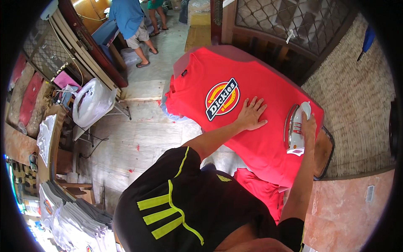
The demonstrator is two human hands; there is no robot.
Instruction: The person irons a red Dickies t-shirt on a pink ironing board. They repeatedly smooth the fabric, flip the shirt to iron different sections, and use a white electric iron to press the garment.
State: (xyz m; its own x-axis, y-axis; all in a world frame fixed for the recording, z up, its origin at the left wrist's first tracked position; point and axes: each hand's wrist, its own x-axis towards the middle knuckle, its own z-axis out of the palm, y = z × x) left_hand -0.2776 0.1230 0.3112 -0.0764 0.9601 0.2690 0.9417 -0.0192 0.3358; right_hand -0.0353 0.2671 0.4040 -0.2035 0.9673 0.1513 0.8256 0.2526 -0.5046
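Note:
A red T-shirt point(260, 145) with a printed logo on its chest lies spread over an ironing board point(182, 63), its lower part hanging down the near side. My left hand point(252, 114) rests flat on the cloth, fingers spread, just right of the logo. Toward the board's right end, my right hand point(310, 126) is wrapped round the handle of a white and grey clothes iron point(296, 129). The iron lies along the shirt, its soleplate edge facing left; the contact under it is hidden.
Folded shirts point(79, 222) are stacked at the lower left. A white plastic bag point(93, 103) sits on a small stand. Behind the board is a lattice door point(289, 21). A person in a blue shirt point(126, 19) stands at the back, another partly visible beyond.

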